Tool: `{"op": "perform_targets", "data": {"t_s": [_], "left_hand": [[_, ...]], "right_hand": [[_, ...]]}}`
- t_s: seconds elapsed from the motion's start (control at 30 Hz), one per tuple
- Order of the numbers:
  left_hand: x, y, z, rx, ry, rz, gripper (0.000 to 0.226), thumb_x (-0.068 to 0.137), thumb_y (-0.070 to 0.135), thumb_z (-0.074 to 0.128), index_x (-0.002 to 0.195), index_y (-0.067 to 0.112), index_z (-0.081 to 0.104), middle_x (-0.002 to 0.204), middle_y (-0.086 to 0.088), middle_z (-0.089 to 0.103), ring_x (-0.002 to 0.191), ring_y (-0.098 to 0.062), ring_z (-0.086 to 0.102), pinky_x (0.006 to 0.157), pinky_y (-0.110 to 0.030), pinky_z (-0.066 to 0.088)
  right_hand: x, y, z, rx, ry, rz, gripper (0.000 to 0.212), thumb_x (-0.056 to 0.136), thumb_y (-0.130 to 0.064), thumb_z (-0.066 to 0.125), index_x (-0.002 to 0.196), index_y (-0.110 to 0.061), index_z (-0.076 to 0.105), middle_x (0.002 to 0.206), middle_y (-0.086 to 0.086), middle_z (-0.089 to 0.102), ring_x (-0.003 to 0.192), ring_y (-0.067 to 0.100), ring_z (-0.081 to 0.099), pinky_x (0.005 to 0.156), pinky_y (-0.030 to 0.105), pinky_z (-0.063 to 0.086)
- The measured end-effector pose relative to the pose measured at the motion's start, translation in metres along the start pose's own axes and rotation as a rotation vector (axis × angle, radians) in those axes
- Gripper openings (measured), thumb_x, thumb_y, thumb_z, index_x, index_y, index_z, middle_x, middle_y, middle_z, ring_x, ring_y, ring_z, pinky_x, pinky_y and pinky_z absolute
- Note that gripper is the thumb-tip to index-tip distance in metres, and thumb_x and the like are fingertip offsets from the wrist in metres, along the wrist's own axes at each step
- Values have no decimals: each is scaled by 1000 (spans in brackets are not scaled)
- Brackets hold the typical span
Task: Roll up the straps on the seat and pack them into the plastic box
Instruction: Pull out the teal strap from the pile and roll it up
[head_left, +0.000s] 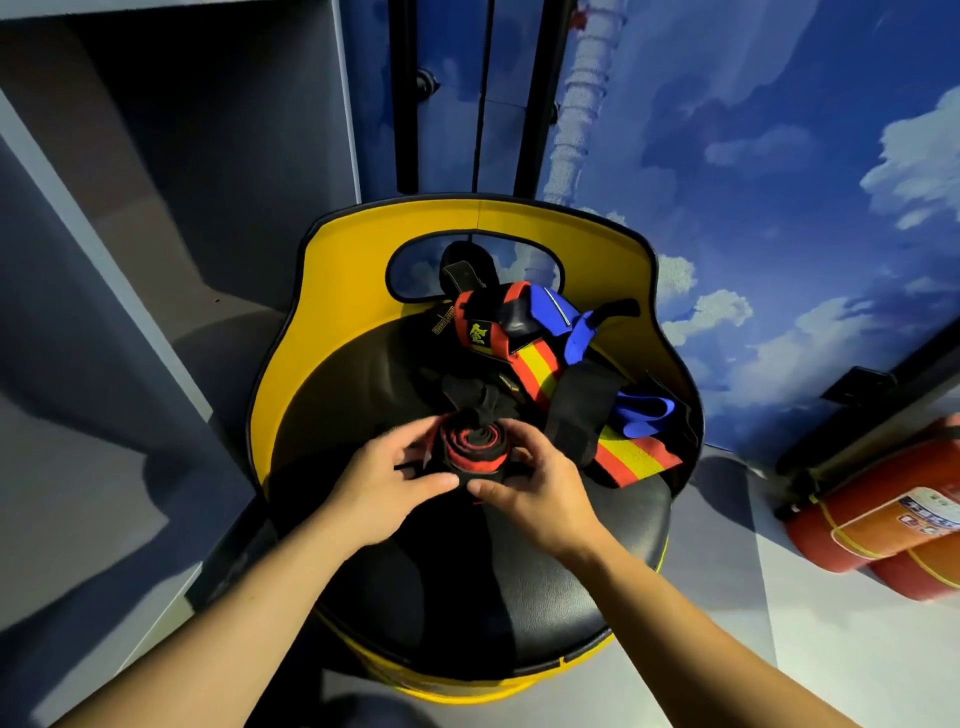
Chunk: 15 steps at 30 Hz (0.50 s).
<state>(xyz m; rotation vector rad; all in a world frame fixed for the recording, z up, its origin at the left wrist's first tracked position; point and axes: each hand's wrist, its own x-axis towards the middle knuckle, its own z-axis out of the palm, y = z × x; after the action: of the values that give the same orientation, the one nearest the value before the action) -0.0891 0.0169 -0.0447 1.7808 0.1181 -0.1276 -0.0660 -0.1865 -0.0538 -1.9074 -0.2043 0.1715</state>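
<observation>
A round black seat (519, 587) with a yellow backrest (353, 249) stands in front of me. Over its middle, both hands hold a rolled red-and-black strap (470, 447), seen end-on as a spiral. My left hand (384, 483) grips the roll from the left, and my right hand (530, 483) grips it from the right with the thumb underneath. Behind the roll lies a loose pile: a red-and-yellow striped strap (540, 376), a blue strap (641, 415) and black straps (576, 410). No plastic box is in view.
Two red fire extinguishers (883, 519) lie on the floor at the right. A wall painted with sky and clouds (753, 182) rises behind the seat. Dark grey cabinet panels (156, 208) stand at the left.
</observation>
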Motion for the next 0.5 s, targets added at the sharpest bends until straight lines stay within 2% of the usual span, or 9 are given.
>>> {"op": "perform_targets", "data": {"t_s": [0.07,0.13,0.17,0.23,0.3,0.37,0.5], "left_hand": [[-2,-13,2,104,-13,4,71,77,5,84,139,26,56,121,14,64,105,6,61,89,-9,50],[-5,-22,3,181,-8,-14,73,75,7,86,138,28,56,116,17,62,101,10,57,85,-7,46],[-6,-27,4,199,1,-29,74,74,8,86,139,28,56,115,17,62,101,10,56,90,-11,48],[-9,-35,6,205,27,-47,75,74,11,87,140,29,56,117,14,64,102,8,58,97,-22,52],[-9,-40,6,222,48,-41,74,75,14,87,140,29,55,121,12,65,101,9,57,89,-16,51],[-8,-44,6,257,65,-24,76,74,19,88,141,32,55,126,11,64,102,7,58,82,-14,49],[-9,-49,8,325,94,-26,86,67,27,92,143,33,53,123,12,66,99,1,63,82,-23,56]], "right_hand": [[-6,11,6,-105,9,-35,70,66,-24,90,122,-45,54,120,-13,65,110,5,66,98,37,55],[-9,23,11,-214,12,-80,73,63,-37,87,128,-44,55,127,-12,53,118,11,60,100,36,53],[-10,27,13,-225,6,-80,74,64,-35,88,130,-44,55,128,-9,48,119,12,58,101,31,51],[-13,31,15,-208,-7,-52,76,68,-21,90,130,-45,53,123,-2,46,114,6,56,95,9,44],[-12,34,15,-238,4,-65,78,71,-20,90,136,-40,53,117,-2,51,106,-4,54,88,-2,36],[-11,36,16,-305,6,-92,83,70,-29,90,142,-37,50,115,-7,56,106,-4,55,92,1,35],[-11,41,19,-271,12,-30,94,64,-35,93,144,-23,46,120,-9,63,110,2,61,98,21,49]]}}
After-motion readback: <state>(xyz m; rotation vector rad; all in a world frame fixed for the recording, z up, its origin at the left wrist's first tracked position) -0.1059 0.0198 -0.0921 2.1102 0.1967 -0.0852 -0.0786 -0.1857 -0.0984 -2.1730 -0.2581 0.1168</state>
